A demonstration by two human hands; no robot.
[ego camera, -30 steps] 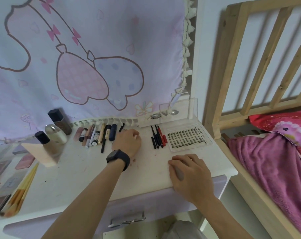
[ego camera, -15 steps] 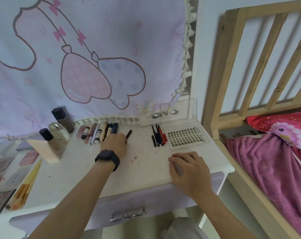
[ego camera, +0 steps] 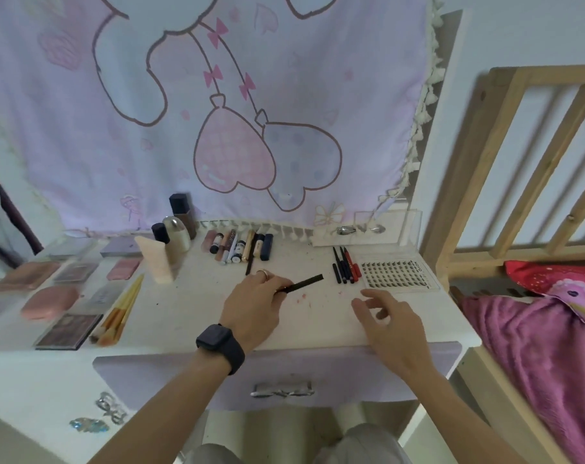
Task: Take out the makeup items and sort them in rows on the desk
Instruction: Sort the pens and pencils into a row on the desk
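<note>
- Pinched in the left grip (ego camera: pixel 254 303), fingers curled round it: a slim black pencil (ego camera: pixel 302 283), long axis running from the fingers toward the right edge of the surface (ego camera: pixel 184 306) and slightly toward the back.
- Over the middle of the surface, most of its length sticking out to the right of that grip, near end hidden under the fingers.
- Right grip (ego camera: pixel 391 323) near the front right corner, fingers loose and spread, holding nothing, apart from the pencil.
- Just past the pencil's free end, a short row of black and red pens (ego camera: pixel 346 267), beside a tray of lashes (ego camera: pixel 398 272) at the right edge.
- Along the back edge, a row of tubes (ego camera: pixel 240 244); left of them, bottles (ego camera: pixel 175 229); toward the left edge, brushes (ego camera: pixel 120 309) and palettes (ego camera: pixel 66 331).
</note>
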